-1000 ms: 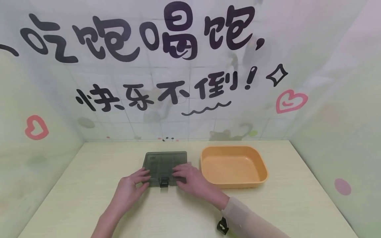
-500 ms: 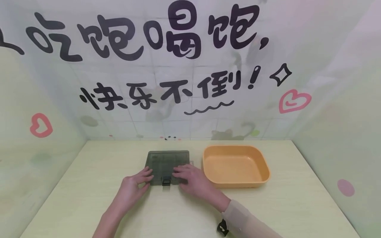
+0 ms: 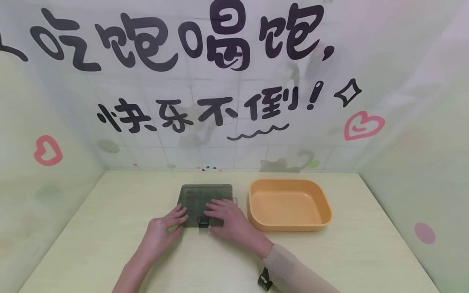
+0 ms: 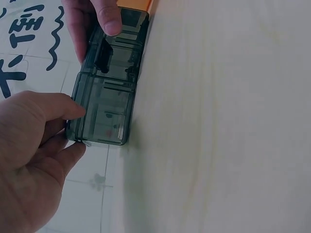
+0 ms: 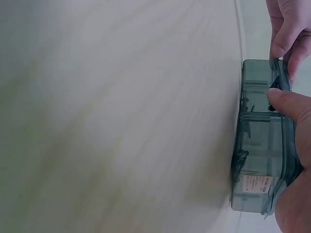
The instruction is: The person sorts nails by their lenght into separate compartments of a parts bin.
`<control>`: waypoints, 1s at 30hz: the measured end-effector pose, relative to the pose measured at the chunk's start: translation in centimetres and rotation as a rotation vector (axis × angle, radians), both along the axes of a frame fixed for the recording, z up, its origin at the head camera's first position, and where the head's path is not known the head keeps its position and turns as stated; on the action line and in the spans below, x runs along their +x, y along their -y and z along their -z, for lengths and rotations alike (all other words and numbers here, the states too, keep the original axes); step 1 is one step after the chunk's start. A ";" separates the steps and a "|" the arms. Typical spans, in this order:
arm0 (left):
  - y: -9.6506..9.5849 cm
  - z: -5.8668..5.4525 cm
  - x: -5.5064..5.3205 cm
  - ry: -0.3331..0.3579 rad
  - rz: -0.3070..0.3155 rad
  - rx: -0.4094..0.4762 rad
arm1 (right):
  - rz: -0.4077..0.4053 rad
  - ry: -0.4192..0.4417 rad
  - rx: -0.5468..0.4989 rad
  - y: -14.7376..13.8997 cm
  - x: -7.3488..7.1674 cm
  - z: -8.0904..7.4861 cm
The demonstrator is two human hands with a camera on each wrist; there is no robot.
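Observation:
A dark green see-through plastic storage box point(image 3: 194, 194) lies on the table with its lid down and a black latch point(image 3: 203, 221) at the front. My left hand point(image 3: 161, 234) grips its left front corner, thumb on the front and fingers around the side in the left wrist view. My right hand point(image 3: 232, 219) lies over the right front of the lid, fingers on top. In the right wrist view its thumb point(image 5: 286, 103) touches the box point(image 5: 257, 141) at the latch. Small dark items show through the walls, along with a pale printed label point(image 5: 256, 183).
An orange tray point(image 3: 293, 228) stands close to the right of the box. Walls with lettering and hearts enclose the pale table point(image 3: 99, 244) at the back and both sides. A black piece point(image 3: 264, 280) hangs by the right sleeve.
My right hand has slid left along the lid toward the latch. My left hand keeps its place on the left corner. The box and orange tray stay put; the view has shifted slightly.

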State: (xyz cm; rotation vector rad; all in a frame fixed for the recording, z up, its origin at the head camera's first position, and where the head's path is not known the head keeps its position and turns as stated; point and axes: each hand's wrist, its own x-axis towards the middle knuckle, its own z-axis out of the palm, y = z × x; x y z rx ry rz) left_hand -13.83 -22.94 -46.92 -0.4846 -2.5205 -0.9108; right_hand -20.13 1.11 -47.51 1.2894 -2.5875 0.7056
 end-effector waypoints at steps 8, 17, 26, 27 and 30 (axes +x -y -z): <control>-0.1 0.2 0.2 0.002 0.010 0.034 | 0.020 0.041 -0.181 0.3 -0.2 0.7; -0.2 0.0 0.4 0.092 -0.009 0.062 | 0.099 0.044 -0.310 1.1 -0.1 1.1; -0.1 0.2 0.2 0.127 -0.015 0.086 | 0.164 0.062 -0.344 1.6 0.3 1.3; -0.1 0.2 0.1 0.125 -0.018 0.086 | 0.169 0.056 -0.350 1.6 0.3 1.4; -0.4 0.3 -0.1 0.106 -0.029 0.094 | 0.173 0.033 -0.370 1.7 0.2 1.6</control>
